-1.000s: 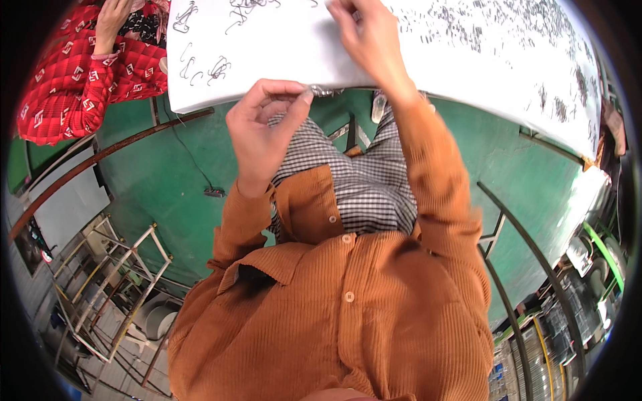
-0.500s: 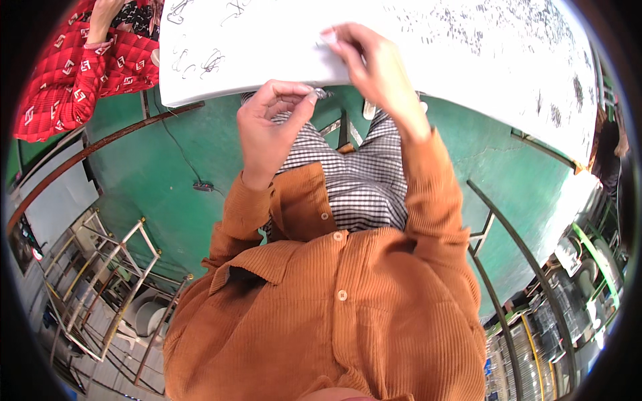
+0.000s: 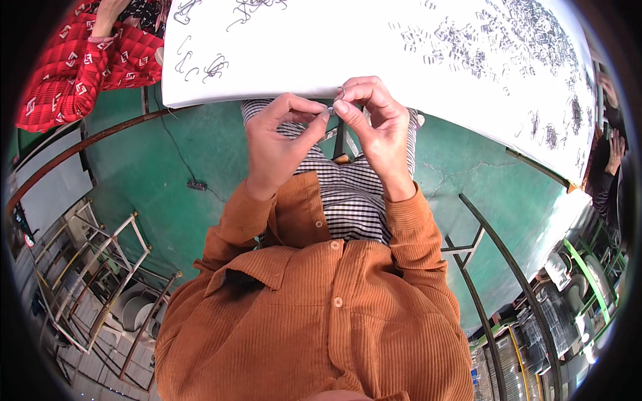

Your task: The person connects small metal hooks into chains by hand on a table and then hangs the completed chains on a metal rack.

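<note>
Hands pinching tiny metal piece, mostly hidden by fingertips

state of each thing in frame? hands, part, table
left hand: pinching the part, shut.
right hand: pinching it too.
small thin metal wire piece: held between both hands' fingers at the table edge.
white table: strewn with small dark wire pieces.

White worktable strewn with wire.
Small bent wire clips lie scattered, thickest toward the right.
</note>
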The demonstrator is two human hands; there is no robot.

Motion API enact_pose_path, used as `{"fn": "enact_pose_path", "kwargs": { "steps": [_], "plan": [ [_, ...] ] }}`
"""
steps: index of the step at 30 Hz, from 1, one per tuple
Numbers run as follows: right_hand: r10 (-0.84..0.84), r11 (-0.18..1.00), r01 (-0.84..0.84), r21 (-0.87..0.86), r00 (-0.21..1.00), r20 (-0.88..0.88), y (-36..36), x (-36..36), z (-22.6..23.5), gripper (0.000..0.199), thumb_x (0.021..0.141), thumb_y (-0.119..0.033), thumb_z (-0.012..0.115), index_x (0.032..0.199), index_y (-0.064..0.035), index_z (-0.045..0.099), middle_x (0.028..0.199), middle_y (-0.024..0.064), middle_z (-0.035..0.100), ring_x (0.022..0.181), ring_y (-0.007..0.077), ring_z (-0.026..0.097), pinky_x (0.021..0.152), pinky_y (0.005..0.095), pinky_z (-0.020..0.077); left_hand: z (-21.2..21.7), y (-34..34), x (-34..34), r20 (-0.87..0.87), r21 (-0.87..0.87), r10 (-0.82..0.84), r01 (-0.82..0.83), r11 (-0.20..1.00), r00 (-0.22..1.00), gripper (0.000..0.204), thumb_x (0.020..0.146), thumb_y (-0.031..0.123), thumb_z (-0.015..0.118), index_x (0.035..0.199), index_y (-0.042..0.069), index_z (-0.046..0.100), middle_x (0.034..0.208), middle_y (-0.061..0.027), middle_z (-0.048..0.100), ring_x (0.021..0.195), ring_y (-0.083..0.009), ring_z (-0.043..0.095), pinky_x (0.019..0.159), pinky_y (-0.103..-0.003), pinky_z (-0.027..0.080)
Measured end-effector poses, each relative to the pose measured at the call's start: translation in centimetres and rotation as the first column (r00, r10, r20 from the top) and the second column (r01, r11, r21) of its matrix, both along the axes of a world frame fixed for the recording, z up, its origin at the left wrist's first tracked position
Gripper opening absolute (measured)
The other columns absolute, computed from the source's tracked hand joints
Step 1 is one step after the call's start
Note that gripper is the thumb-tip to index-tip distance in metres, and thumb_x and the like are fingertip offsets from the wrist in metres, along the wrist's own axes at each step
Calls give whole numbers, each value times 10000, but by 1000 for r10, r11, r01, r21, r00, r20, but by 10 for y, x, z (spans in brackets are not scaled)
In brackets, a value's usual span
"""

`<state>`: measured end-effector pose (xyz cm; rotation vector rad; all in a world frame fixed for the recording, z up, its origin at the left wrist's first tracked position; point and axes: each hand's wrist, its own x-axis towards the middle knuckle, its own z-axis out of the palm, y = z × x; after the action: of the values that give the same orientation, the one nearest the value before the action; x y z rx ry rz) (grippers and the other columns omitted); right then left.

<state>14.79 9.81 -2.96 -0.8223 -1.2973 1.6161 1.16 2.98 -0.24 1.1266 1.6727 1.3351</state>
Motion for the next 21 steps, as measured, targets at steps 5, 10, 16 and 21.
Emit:
{"fn": "enact_pose_path", "kwargs": {
  "steps": [5,10,16,21],
  "plan": [
    [-123,968,102,228,989,82,-6,1,10,98,784,-10,714,816,-24,623,850,75,618,809,185,599,749,285,478,-5,4,-16,277,-15,-70,77,997,958,93,802,-7,705,888,-21,672,856,-53,692,763,-92,648,684,-228,536],
    [-184,924,121,362,972,144,-11,14,19,122,749,49,708,821,-10,629,856,93,623,813,222,621,719,315,500,-19,80,-10,-116,111,-187,200,974,975,147,853,29,651,991,-10,677,911,-93,678,799,-146,653,726,-266,530],
    [-168,924,84,372,966,198,-14,20,24,127,749,61,700,824,-8,624,850,96,622,792,227,619,686,311,494,-70,173,24,-698,153,-183,395,906,692,156,834,62,620,977,44,682,996,-179,622,983,-338,583,833,-363,488],
    [-144,938,63,341,966,217,-17,24,21,124,751,53,703,821,-7,620,851,92,622,770,222,616,668,308,492,-43,159,1,-670,-188,-389,362,913,633,180,802,23,648,981,23,661,952,-157,633,894,-299,626,824,-355,499]
  ]
}}
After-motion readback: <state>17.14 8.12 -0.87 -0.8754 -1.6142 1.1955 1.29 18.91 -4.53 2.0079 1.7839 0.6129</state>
